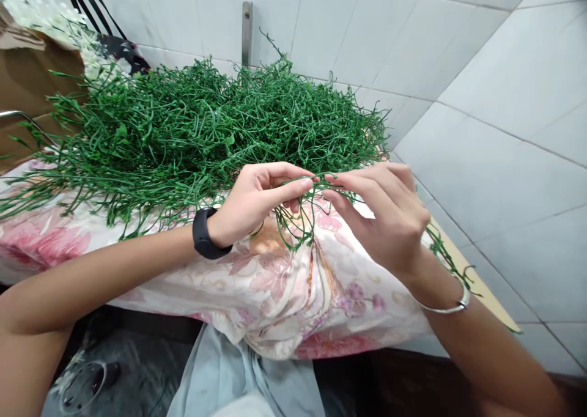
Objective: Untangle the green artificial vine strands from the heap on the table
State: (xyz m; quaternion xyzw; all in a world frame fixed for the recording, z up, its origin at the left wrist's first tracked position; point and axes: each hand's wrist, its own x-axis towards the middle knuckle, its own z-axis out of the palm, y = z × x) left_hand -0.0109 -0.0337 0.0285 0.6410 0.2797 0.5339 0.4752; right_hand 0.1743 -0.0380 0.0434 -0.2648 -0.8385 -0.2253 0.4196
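Observation:
My left hand (257,200), with a black band on its wrist, pinches a thin artificial green stem (293,236) between thumb and index finger. Its branched sprigs hang below the fingers, over the floral cloth (367,310). My right hand (385,212), wearing a silver bangle, meets my left fingertips from the other side. Its thumb and index finger are around the same stem's end, with a small gap between the tips. Just behind both hands lies a large heap of similar green stems (192,123), piled on the cloth.
White tiled walls (367,38) rise behind and to the right. At the left stand a brown cardboard box (32,93) and white artificial flowers (55,22). A few stems (447,255) lie near a pale board edge (481,288). A clear cup (85,386) is low at left.

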